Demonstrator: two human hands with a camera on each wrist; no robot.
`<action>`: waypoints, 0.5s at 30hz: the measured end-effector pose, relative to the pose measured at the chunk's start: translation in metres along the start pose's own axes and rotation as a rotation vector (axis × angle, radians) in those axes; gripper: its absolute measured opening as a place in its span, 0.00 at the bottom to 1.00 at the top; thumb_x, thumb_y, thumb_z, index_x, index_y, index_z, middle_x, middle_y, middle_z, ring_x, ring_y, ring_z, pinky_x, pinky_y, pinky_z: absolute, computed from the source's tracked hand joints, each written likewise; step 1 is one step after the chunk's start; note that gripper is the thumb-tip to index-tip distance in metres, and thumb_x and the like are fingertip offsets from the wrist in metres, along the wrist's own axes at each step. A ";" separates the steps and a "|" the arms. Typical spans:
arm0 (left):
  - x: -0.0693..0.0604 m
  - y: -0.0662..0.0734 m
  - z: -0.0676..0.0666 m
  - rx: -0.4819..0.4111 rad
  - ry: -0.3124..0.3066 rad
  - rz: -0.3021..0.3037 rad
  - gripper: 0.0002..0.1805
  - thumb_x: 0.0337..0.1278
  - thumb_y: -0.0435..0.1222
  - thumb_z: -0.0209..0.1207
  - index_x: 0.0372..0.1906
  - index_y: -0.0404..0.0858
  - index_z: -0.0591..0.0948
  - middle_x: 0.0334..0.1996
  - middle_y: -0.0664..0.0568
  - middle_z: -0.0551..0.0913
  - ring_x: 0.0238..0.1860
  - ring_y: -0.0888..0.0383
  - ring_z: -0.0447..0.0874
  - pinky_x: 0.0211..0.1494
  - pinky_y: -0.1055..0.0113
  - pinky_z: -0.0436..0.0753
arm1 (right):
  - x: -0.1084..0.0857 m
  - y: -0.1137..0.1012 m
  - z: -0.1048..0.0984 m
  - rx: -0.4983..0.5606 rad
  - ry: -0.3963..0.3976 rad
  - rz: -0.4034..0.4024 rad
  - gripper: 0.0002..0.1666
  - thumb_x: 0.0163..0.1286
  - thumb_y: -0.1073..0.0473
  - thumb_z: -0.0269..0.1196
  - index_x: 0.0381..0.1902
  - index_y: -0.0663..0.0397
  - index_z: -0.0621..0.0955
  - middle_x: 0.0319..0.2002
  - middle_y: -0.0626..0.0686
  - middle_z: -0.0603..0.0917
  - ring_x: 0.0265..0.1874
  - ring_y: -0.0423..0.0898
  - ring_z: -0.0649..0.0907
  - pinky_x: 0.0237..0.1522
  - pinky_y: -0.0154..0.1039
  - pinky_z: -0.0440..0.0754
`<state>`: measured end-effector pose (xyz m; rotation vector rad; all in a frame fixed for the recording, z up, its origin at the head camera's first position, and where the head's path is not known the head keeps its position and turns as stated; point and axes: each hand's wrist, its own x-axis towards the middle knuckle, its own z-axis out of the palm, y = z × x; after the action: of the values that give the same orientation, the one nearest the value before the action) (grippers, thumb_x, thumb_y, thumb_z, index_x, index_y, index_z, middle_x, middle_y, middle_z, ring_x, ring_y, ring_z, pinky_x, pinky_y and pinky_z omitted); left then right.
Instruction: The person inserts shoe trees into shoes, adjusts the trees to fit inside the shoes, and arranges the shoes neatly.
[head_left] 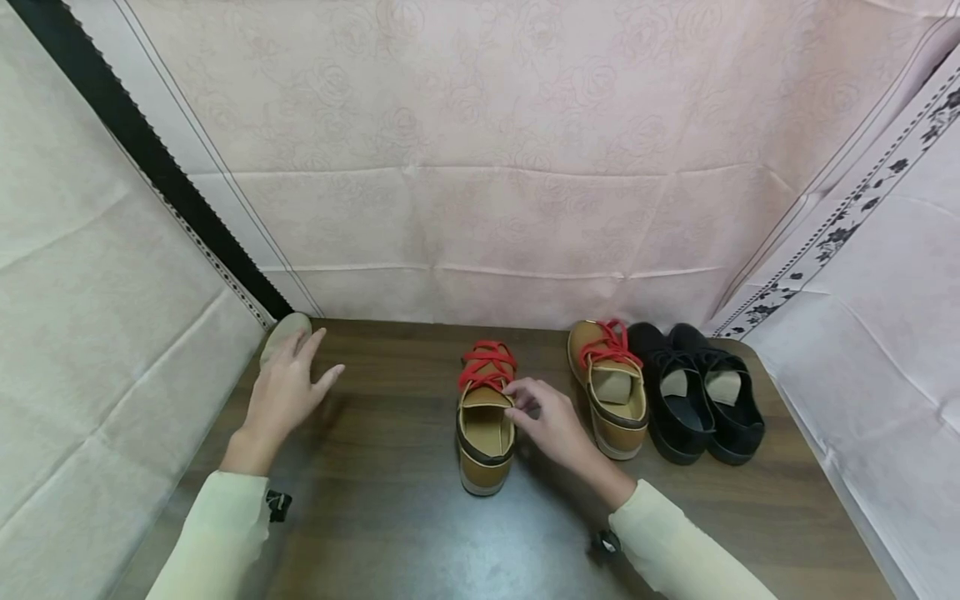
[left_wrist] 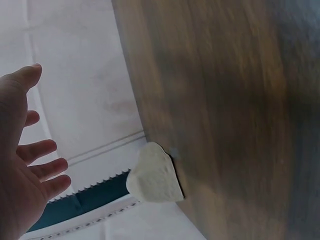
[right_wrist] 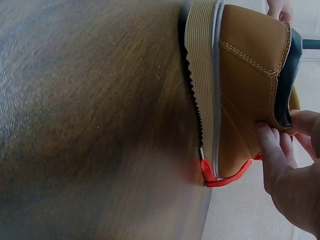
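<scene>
A tan shoe with red laces stands on the wooden tabletop, toe toward the back. My right hand pinches its collar on the right side near the laces; in the right wrist view the thumb is at the collar edge and the fingers lie against the tan side. My left hand is at the left, fingers spread and holding nothing. Just beyond its fingertips a beige rounded piece lies in the back left corner, partly hidden by the hand. In the left wrist view this piece looks roughly heart-shaped, apart from the hand.
Another tan shoe with red laces stands to the right, pale stuffing inside. Beside it is a pair of black shoes, also with pale inserts. Light cloth walls border the wooden tabletop at the back and both sides.
</scene>
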<state>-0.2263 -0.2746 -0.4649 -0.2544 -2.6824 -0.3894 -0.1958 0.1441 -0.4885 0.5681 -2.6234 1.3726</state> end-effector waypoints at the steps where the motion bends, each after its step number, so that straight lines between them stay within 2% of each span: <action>1: 0.001 -0.003 0.000 -0.001 -0.007 -0.005 0.39 0.65 0.48 0.68 0.74 0.34 0.70 0.70 0.24 0.68 0.66 0.25 0.70 0.56 0.30 0.77 | 0.000 0.000 0.000 0.000 0.000 0.000 0.15 0.65 0.64 0.73 0.48 0.47 0.84 0.33 0.45 0.82 0.37 0.41 0.84 0.46 0.41 0.87; 5: 0.003 -0.014 0.002 -0.002 -0.015 -0.021 0.41 0.65 0.48 0.68 0.75 0.33 0.68 0.71 0.24 0.66 0.68 0.25 0.68 0.60 0.28 0.73 | -0.001 0.000 0.000 -0.006 0.000 0.007 0.16 0.65 0.64 0.73 0.48 0.47 0.84 0.33 0.45 0.82 0.37 0.41 0.84 0.46 0.42 0.87; 10: 0.004 -0.027 0.005 -0.007 -0.012 -0.045 0.40 0.63 0.47 0.69 0.73 0.31 0.69 0.71 0.23 0.65 0.68 0.23 0.66 0.59 0.26 0.73 | -0.001 -0.001 0.000 -0.010 0.000 0.014 0.16 0.65 0.64 0.74 0.48 0.47 0.84 0.33 0.45 0.82 0.37 0.41 0.84 0.46 0.42 0.87; 15: 0.007 -0.040 0.007 -0.026 -0.061 -0.081 0.40 0.66 0.48 0.67 0.74 0.29 0.67 0.71 0.21 0.64 0.67 0.21 0.65 0.62 0.25 0.69 | -0.001 -0.001 -0.001 -0.007 -0.004 0.025 0.16 0.65 0.64 0.74 0.48 0.47 0.84 0.33 0.46 0.82 0.37 0.41 0.84 0.47 0.42 0.87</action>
<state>-0.2445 -0.3094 -0.4775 -0.1680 -2.7561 -0.4477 -0.1946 0.1445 -0.4871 0.5391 -2.6461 1.3706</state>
